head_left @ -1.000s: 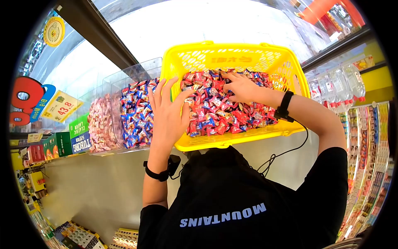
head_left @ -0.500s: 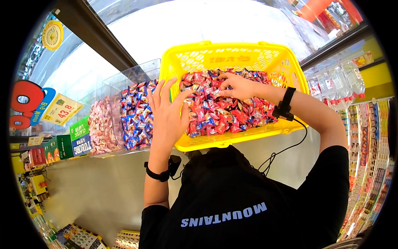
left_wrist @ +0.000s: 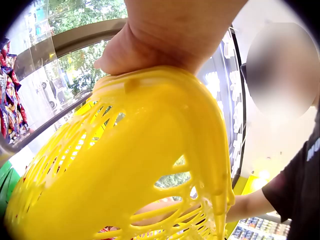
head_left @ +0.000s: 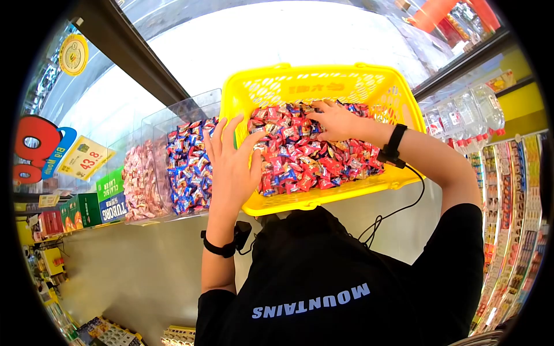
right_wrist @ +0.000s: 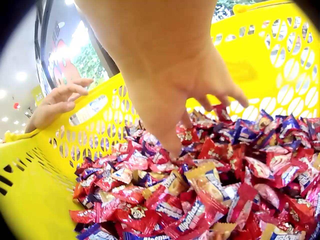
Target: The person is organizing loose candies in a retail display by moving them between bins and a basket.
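A yellow basket [head_left: 323,72] stands in front of the person, filled low with wrapped candies [head_left: 311,167] in red, pink and blue. Over the basket's left rim lies the left hand [head_left: 234,167], fingers spread, thumb on the inner side; the left wrist view has its palm against the rim. Inside, the right hand [head_left: 340,122] reaches down among the candies near the far side. In the right wrist view, the right hand's fingers [right_wrist: 227,92] are spread, with thumb and fingertips at the top of the candy pile.
Left of the basket, clear bins hold blue-wrapped candies [head_left: 190,167] and pink-wrapped candies [head_left: 144,179]. Beer boxes [head_left: 112,196] and a price sign [head_left: 86,158] are farther left. Bottles [head_left: 467,118] stand at the right, near stocked shelves [head_left: 508,202]. A cable [head_left: 398,210] hangs from the right wrist.
The right hand shifted left over the candies half a second ago and is now back toward the right and reaching down. The left hand has stayed on the rim.
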Available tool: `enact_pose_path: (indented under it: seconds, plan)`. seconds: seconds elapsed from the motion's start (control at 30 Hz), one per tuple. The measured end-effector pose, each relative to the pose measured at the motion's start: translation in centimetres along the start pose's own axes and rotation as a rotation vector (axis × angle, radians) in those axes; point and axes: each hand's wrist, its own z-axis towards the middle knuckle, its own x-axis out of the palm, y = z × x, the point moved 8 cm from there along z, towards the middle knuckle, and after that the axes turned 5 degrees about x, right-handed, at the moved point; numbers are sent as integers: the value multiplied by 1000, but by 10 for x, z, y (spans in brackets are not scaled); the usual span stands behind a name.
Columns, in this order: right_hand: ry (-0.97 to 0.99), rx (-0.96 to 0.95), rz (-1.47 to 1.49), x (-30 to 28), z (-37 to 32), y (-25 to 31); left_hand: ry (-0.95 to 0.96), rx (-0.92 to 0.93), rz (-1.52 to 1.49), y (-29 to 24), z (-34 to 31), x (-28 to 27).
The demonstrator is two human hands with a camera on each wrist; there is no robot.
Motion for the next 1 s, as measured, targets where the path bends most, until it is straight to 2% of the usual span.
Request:
enact_pose_path:
  seconds: [0.13, 0.23, 0.4, 0.6, 0.73, 0.83, 1.0]
  plan:
    - [90, 245, -24, 19, -4, -16, 17, -4, 1, 1, 0, 1]
    - [249, 416, -35, 23, -16, -31, 20, -9, -11, 2, 0, 1]
    - [356, 491, 33, 25, -20, -50, 29, -14, -18, 1, 1, 0]
    - [324, 417, -3, 36, -16, -41, 37, -29, -34, 1, 2, -1]
    - [299, 93, 25, 31, -23, -1, 52, -48, -27, 0, 5, -3]
    - [357, -42, 13, 30, -26, 18, 57, -45, -20, -4, 6, -4]
    - [500, -48, -37, 22, -45, 21, 72, -56, -27, -1, 5, -4]
